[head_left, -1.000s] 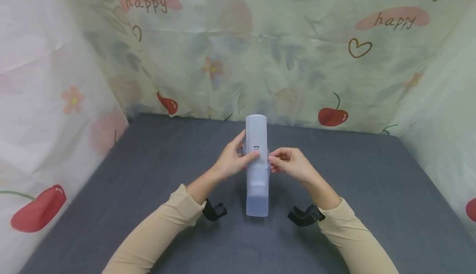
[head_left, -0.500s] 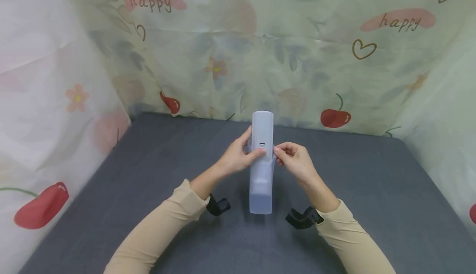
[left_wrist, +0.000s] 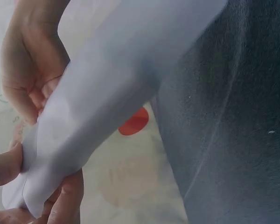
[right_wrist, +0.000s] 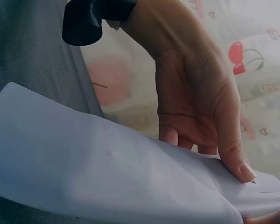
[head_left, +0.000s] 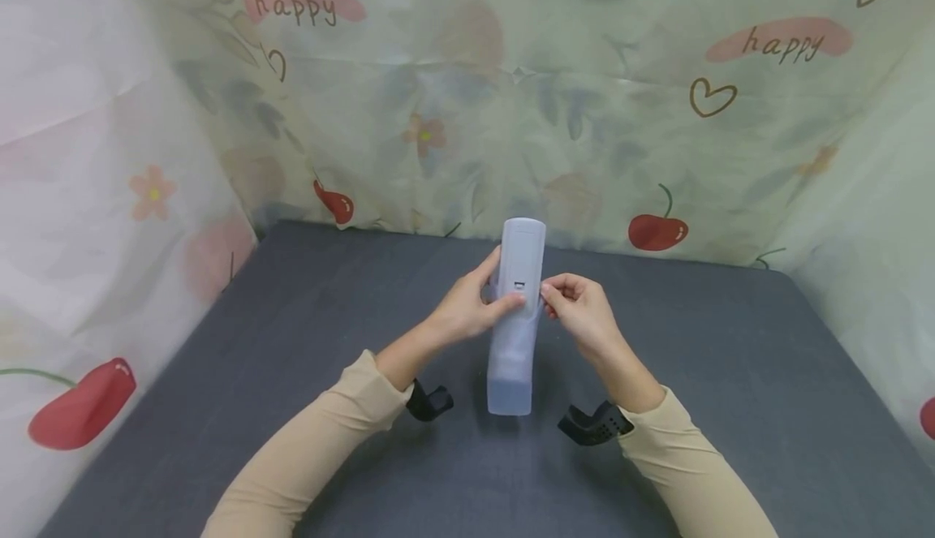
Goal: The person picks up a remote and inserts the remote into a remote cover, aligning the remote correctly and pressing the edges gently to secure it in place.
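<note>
A long white remote control (head_left: 523,254) is tilted above the table with its back and small latch facing up. Its near part lies inside a soft translucent sleeve (head_left: 509,392), whose near end hangs flat past it. My left hand (head_left: 462,308) grips the remote from the left, thumb across the back just below the latch. At the right side, my right hand (head_left: 584,311) pinches the sleeve's edge between thumb and forefinger. In the right wrist view, the left hand (right_wrist: 191,93) reaches over the remote; the sleeve (right_wrist: 107,163) spreads toward the left.
Under both arms lies a dark grey table (head_left: 351,457). Pale curtains (head_left: 467,100) printed with cherries, hearts and flowers enclose the back and sides. A black wrist mount (head_left: 429,402) juts from the left sleeve cuff, another black mount (head_left: 595,423) from the right one.
Both hands and the remote have shifted slightly right and up in the head view. The remote's far end now leans a little to the right. Both holds stay the same.
</note>
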### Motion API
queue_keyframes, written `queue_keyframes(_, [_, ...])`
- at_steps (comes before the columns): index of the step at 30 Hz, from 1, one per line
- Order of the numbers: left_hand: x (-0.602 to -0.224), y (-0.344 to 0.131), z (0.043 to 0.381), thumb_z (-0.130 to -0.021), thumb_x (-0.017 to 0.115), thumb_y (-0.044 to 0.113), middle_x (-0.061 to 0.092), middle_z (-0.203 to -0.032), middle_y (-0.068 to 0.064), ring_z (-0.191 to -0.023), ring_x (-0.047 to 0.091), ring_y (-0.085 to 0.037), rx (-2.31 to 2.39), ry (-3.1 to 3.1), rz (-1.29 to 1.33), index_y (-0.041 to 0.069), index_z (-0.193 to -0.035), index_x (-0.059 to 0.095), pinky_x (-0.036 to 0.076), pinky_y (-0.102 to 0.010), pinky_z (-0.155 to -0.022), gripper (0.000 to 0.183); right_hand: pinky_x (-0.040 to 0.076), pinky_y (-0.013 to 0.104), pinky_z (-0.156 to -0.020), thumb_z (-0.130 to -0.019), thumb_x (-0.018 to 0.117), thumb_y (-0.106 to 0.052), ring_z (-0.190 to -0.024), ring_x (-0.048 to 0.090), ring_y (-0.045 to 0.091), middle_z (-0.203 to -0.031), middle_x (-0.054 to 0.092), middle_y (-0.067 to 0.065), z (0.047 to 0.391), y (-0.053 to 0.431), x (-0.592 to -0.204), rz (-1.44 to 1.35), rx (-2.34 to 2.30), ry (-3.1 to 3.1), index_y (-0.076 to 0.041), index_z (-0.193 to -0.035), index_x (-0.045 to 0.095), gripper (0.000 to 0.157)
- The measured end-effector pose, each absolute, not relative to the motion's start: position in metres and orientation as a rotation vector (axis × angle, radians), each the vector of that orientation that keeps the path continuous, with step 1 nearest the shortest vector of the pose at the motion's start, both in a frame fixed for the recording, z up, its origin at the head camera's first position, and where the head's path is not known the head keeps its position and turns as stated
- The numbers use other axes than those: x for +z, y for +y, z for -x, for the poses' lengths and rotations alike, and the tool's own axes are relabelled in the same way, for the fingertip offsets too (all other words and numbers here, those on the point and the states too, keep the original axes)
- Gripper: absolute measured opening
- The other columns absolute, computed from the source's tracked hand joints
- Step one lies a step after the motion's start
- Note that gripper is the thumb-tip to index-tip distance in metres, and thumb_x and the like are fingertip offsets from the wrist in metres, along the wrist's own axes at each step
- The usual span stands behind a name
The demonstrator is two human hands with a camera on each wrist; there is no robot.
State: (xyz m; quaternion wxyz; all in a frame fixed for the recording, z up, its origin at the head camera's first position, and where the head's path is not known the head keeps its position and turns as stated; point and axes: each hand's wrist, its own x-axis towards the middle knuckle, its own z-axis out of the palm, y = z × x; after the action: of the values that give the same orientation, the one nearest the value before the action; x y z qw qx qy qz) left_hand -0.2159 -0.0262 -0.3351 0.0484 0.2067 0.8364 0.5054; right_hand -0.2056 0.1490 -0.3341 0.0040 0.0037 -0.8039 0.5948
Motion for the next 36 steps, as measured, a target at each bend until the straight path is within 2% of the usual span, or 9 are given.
queue_keyframes(6, [-0.336, -0.027, 0.212, -0.090, 0.063, 0.021, 0.052, -0.123, -0.018, -0.102, 0.059, -0.028, 1.610, 2.529, -0.602, 0.016, -0.151, 0.013, 0.055, -0.035, -0.076, 0.079, 0.049, 0.020, -0.071, -0.098, 0.044, -0.007, -0.074, 0.053, 0.009, -0.084, 0.056, 0.004, 0.206, 0.152, -0.335, -0.164, 1.821, -2.629, 0.010, -0.106, 0.052, 0.020])
queue_keyframes(10, [-0.335, -0.029, 0.215, -0.089, 0.064, 0.020, 0.053, -0.121, -0.018, -0.099, 0.058, -0.027, 1.645, 2.537, -0.604, 0.016, -0.150, 0.016, 0.055, -0.034, -0.074, 0.078, 0.050, 0.020, -0.073, -0.099, 0.043, -0.009, -0.076, 0.054, 0.008, -0.093, 0.057, 0.012, 0.207, 0.150, -0.334, -0.188, 1.790, -2.662, 0.010, -0.109, 0.052, 0.023])
queue_keyframes(13, [-0.335, -0.029, 0.217, -0.089, 0.064, 0.019, 0.054, -0.122, -0.018, -0.098, 0.058, -0.026, 1.660, 2.545, -0.604, 0.017, -0.150, 0.017, 0.055, -0.034, -0.073, 0.077, 0.051, 0.020, -0.072, -0.099, 0.044, -0.009, -0.076, 0.054, 0.008, -0.095, 0.058, 0.015, 0.207, 0.150, -0.334, -0.202, 1.758, -2.678, 0.010, -0.110, 0.053, 0.025])
queue_keyframes(16, [-0.336, -0.029, 0.218, -0.089, 0.064, 0.019, 0.053, -0.122, -0.018, -0.097, 0.058, -0.027, 1.672, 2.552, -0.602, 0.017, -0.150, 0.017, 0.054, -0.033, -0.071, 0.077, 0.053, 0.024, -0.075, -0.098, 0.045, -0.010, -0.076, 0.055, 0.009, -0.095, 0.059, 0.015, 0.207, 0.150, -0.334, -0.201, 1.754, -2.679, 0.010, -0.111, 0.054, 0.025])
queue_keyframes(20, [-0.337, -0.030, 0.220, -0.089, 0.064, 0.019, 0.054, -0.121, -0.018, -0.097, 0.058, -0.027, 1.675, 2.569, -0.601, 0.016, -0.150, 0.017, 0.054, -0.032, -0.071, 0.077, 0.053, 0.029, -0.078, -0.097, 0.049, -0.014, -0.077, 0.057, 0.008, -0.095, 0.059, 0.012, 0.208, 0.153, -0.335, -0.229, 1.785, -2.673, 0.008, -0.111, 0.054, 0.026])
queue_keyframes(24, [-0.339, -0.031, 0.221, -0.089, 0.064, 0.018, 0.053, -0.121, -0.018, -0.099, 0.058, -0.027, 1.691, 2.539, -0.586, 0.015, -0.150, 0.017, 0.055, -0.034, -0.074, 0.077, 0.053, 0.028, -0.078, -0.093, 0.058, -0.015, -0.080, 0.059, 0.008, -0.093, 0.059, 0.007, 0.209, 0.158, -0.337, -0.327, 1.861, -2.683, 0.005, -0.111, 0.052, 0.028])
queue_keyframes(28, [-0.339, -0.033, 0.221, -0.089, 0.063, 0.017, 0.051, -0.124, -0.018, -0.101, 0.059, -0.028, 1.720, 2.460, -0.595, 0.018, -0.150, 0.016, 0.055, -0.036, -0.077, 0.077, 0.053, 0.031, -0.080, -0.087, 0.066, -0.016, -0.079, 0.060, 0.007, -0.085, 0.060, -0.002, 0.211, 0.162, -0.340, -0.344, 1.965, -2.687, 0.001, -0.104, 0.052, 0.028])
queue_keyframes(32, [-0.339, -0.036, 0.222, -0.089, 0.064, 0.016, 0.048, -0.131, -0.018, -0.106, 0.058, -0.030, 1.719, 2.410, -0.643, 0.018, -0.151, 0.015, 0.055, -0.037, -0.080, 0.078, 0.052, 0.026, -0.077, -0.086, 0.067, -0.015, -0.075, 0.061, 0.005, -0.076, 0.062, -0.009, 0.214, 0.166, -0.341, -0.333, 2.010, -2.687, 0.001, -0.098, 0.054, 0.024])
queue_keyframes(36, [-0.337, -0.039, 0.222, -0.089, 0.063, 0.015, 0.043, -0.139, -0.017, -0.115, 0.055, -0.031, 1.719, 2.383, -0.679, 0.018, -0.151, 0.013, 0.054, -0.039, -0.083, 0.079, 0.051, 0.024, -0.075, -0.087, 0.065, -0.014, -0.074, 0.060, 0.005, -0.075, 0.063, -0.010, 0.213, 0.166, -0.341, -0.359, 2.019, -2.687, 0.004, -0.099, 0.054, 0.025])
